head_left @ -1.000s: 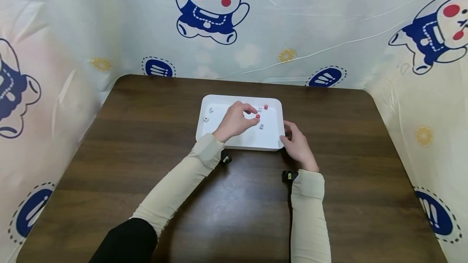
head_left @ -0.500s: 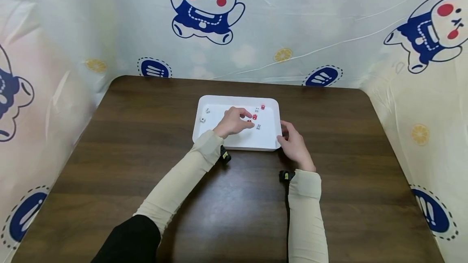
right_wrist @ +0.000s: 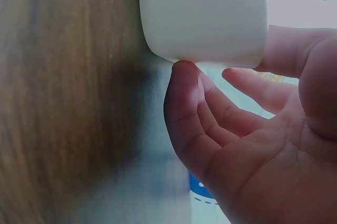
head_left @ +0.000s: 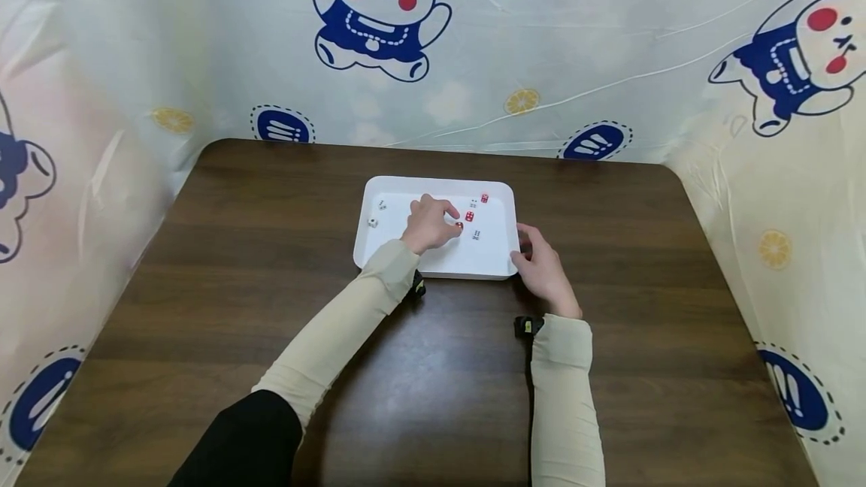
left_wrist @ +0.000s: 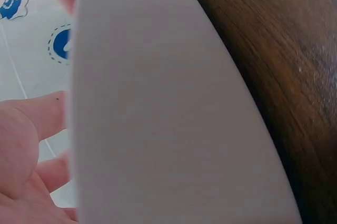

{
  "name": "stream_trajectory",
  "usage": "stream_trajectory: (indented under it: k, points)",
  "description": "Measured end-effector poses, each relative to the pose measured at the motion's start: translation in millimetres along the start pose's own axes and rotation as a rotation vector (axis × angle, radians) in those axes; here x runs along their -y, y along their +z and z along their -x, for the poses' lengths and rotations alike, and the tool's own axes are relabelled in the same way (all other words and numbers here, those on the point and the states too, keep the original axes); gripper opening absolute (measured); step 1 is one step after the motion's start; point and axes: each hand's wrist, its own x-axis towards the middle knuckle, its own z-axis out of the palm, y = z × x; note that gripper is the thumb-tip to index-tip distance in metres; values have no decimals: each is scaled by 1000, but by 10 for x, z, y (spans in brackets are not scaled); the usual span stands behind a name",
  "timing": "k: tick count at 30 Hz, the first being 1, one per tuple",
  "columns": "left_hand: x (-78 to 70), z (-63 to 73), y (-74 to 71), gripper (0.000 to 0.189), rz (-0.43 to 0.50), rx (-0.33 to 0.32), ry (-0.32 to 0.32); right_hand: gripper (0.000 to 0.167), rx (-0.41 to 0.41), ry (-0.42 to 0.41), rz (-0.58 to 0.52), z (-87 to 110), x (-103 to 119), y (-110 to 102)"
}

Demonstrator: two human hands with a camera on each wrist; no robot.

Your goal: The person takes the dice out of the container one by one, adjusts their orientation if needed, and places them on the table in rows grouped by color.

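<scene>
A shallow white tray (head_left: 501,250) on the table bears small red and white dice. My left hand (head_left: 426,225) hovers over its middle, thumb and index finger parted around a red die (head_left: 459,225) close to the thumb tip. In the left wrist view the tray wall hides the die and part of the left hand (left_wrist: 21,145). My right hand (head_left: 543,273) grips the tray at its right end. The right wrist view has a fingertip of the right hand (right_wrist: 253,145) touching the tray wall (right_wrist: 205,19), while another digit reaches behind the rim.
Two more red dice, one (head_left: 470,216) near the left fingers and one (head_left: 484,198) farther back, lie on the tray's right half. White dice lie at the left, such as one (head_left: 372,223), and right, such as another (head_left: 476,235). Patterned sheeting (head_left: 473,43) borders the brown table (head_left: 643,284).
My left hand has drawn back leftward from one red die to another one beside it, leaving the first on the tray. The right hand stays on the tray. The head view shifted slightly.
</scene>
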Motion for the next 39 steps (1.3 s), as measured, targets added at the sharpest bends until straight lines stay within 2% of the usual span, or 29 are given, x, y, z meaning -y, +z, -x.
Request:
stream_trajectory:
  k: [8,16,39]
  points:
    - [-22,-47,18,26,-21,17,-15,51,-3,-11,-8,-12,-31,5]
    - [37,-103,61,26,-112,-11,10,51,-7,-13,-4,-8,-9,2]
    - [-3,-126,128,18,-163,-30,10,51,-5,-8,-15,2,16,-14]
